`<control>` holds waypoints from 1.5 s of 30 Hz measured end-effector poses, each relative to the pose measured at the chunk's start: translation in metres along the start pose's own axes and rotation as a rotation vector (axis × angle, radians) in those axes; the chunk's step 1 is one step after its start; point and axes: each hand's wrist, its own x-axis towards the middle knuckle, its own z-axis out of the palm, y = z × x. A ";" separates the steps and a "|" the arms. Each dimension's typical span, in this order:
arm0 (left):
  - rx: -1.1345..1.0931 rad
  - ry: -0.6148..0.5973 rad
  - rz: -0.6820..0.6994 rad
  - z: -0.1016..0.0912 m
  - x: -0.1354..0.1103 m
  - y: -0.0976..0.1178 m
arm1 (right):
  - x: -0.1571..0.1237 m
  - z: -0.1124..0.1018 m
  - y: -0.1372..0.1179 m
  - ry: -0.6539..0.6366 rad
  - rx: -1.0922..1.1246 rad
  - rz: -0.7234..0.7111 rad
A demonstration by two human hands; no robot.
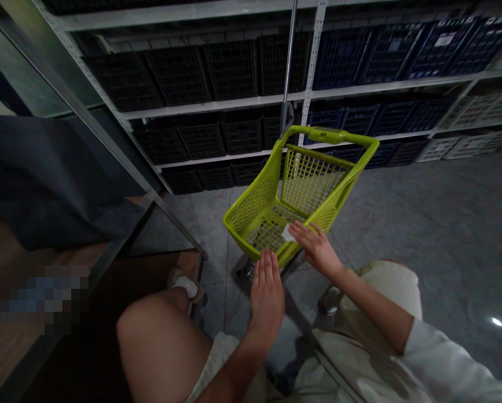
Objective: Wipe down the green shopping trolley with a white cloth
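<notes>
A small lime-green shopping cart [299, 215] with lattice basket walls stands on the floor in front of me. My left hand [268, 294] lies flat at the cart's near rim, its fingers stretched out together. A white wipe, perhaps tissue or cloth [288, 233], is pressed under the fingers of my right hand [318, 252] at the basket's right near side. Part of the wipe is hidden by those fingers. Beyond both hands, the cart's handle bar [326, 136] faces the shelves.
White metal shelves [217, 105] hold rows of black crates [232, 70], blue crates [391, 53] and pale crates [478, 106]. A thin metal pole [291, 53] rises behind the cart. At left is a metal-framed table [108, 252] with dark cloth [53, 179]. Grey tiles [436, 212] cover the floor.
</notes>
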 end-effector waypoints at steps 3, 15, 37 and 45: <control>-0.004 0.004 0.007 0.000 0.000 0.001 | 0.009 -0.006 0.044 0.085 -0.078 0.201; 0.000 0.009 -0.001 0.000 0.001 0.001 | -0.005 0.000 -0.033 -0.034 -0.040 -0.099; -0.030 0.020 -0.001 0.003 -0.001 0.003 | 0.008 -0.006 0.055 0.166 -0.176 0.257; 0.013 0.022 0.002 0.003 0.000 0.003 | -0.006 0.011 -0.058 0.048 -0.065 -0.083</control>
